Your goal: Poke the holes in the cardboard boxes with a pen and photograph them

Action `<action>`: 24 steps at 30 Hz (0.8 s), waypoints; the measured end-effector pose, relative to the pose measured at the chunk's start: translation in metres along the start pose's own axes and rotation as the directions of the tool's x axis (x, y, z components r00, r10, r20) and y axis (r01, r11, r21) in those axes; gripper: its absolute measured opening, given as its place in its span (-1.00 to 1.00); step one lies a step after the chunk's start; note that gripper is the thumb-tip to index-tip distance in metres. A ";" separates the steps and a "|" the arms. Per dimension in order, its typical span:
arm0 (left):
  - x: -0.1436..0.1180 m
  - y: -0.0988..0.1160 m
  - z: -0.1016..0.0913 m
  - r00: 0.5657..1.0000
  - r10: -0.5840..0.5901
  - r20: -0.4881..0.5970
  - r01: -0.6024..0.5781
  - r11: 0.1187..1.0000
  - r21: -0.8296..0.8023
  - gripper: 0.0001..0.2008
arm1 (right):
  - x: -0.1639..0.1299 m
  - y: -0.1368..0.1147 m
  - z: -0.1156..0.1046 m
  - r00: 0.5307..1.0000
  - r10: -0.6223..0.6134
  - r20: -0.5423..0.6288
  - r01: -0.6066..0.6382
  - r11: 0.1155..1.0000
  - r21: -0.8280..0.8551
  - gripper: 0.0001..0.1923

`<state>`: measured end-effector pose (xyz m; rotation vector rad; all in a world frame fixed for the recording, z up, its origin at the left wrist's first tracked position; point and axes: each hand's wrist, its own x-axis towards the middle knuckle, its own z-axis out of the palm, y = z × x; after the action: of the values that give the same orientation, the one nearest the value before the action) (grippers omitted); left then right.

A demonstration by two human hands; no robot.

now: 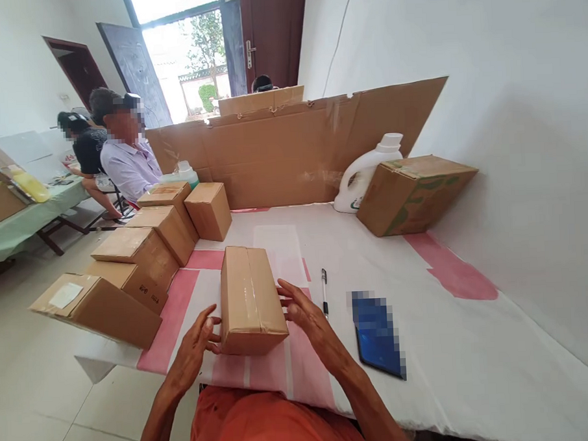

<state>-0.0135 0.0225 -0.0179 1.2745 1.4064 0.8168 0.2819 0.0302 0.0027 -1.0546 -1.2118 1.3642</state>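
A closed cardboard box (pixel 248 291) with clear tape along its top stands on the table in front of me. My left hand (pixel 198 342) is at its left side, fingers apart, the fingertips at or just touching the cardboard. On the opposite side my right hand (pixel 308 314) has its fingers spread, with the tips close against the box wall. Neither hand wraps round the box; whether they press on it I cannot tell. A black and clear pen (pixel 325 290) lies to the right of my right hand, and a dark blue phone (pixel 379 337) lies beyond it.
Several cardboard boxes (pixel 134 244) line the table's left edge. Behind them is a bottle with green liquid (pixel 187 175). A cardboard panel (pixel 281 153) stands across the back. A white jug (pixel 365 175) and a tilted carton (pixel 412 192) are at the back right. Other people sit further off.
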 end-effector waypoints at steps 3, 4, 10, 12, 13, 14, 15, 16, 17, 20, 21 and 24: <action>-0.014 -0.009 0.013 0.999 0.022 0.047 -0.022 1.000 -0.014 -0.06 | -0.014 0.033 0.011 0.993 -0.057 0.105 0.053 0.998 0.041 0.12; -0.017 -0.013 0.021 0.999 0.029 0.041 -0.028 0.999 -0.031 -0.01 | -0.020 0.046 0.015 0.992 -0.055 0.118 0.052 0.998 0.031 0.19; -0.026 -0.023 0.049 1.000 0.003 -0.015 -0.005 0.986 -0.166 0.05 | -0.033 0.084 0.030 0.996 0.066 -0.066 -0.080 0.968 -0.240 -0.25; -0.028 -0.017 0.041 1.000 0.015 -0.027 -0.020 0.980 -0.196 -0.01 | -0.018 0.063 0.036 0.997 0.032 -0.076 -0.052 0.963 -0.266 -0.42; -0.028 -0.012 0.034 0.998 0.044 -0.049 -0.053 0.977 -0.207 -0.04 | -0.006 0.048 0.041 0.998 0.009 -0.062 -0.025 0.964 -0.264 -0.44; -0.025 -0.006 0.026 0.993 0.080 -0.086 -0.096 0.974 -0.204 -0.08 | 0.009 0.033 0.047 0.998 -0.016 -0.056 0.001 0.964 -0.264 -0.43; -0.020 0.000 0.017 0.984 0.115 -0.137 -0.139 0.973 -0.183 -0.12 | 0.025 0.018 0.055 0.997 -0.050 -0.052 0.035 0.964 -0.264 -0.41; -0.012 0.007 0.007 0.969 0.144 -0.201 -0.176 0.973 -0.148 -0.17 | 0.043 0.006 0.064 0.995 -0.090 -0.036 0.078 0.963 -0.259 -0.40; -0.001 0.013 -0.002 0.949 0.168 -0.268 -0.202 0.974 -0.106 -0.20 | 0.062 -0.004 0.073 0.992 -0.129 -0.009 0.123 0.960 -0.253 -0.40; 0.046 0.030 -0.023 0.889 0.200 -0.413 -0.233 0.972 -0.031 -0.18 | 0.117 -0.013 0.099 0.992 -0.128 0.016 0.127 0.959 -0.254 -0.35; 0.063 0.034 -0.027 0.880 0.200 -0.431 -0.235 0.972 -0.029 -0.14 | 0.132 -0.010 0.106 0.994 -0.104 0.017 0.105 0.962 -0.253 -0.31; 0.108 0.037 -0.033 0.873 0.169 -0.457 -0.209 0.977 -0.038 0.00 | 0.162 0.008 0.118 0.997 -0.031 0.073 0.047 0.971 -0.235 -0.26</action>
<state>-0.0259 0.1398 -0.0005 1.2134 1.6007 1.3643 0.1437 0.1754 0.0102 -1.1497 -1.4660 1.2562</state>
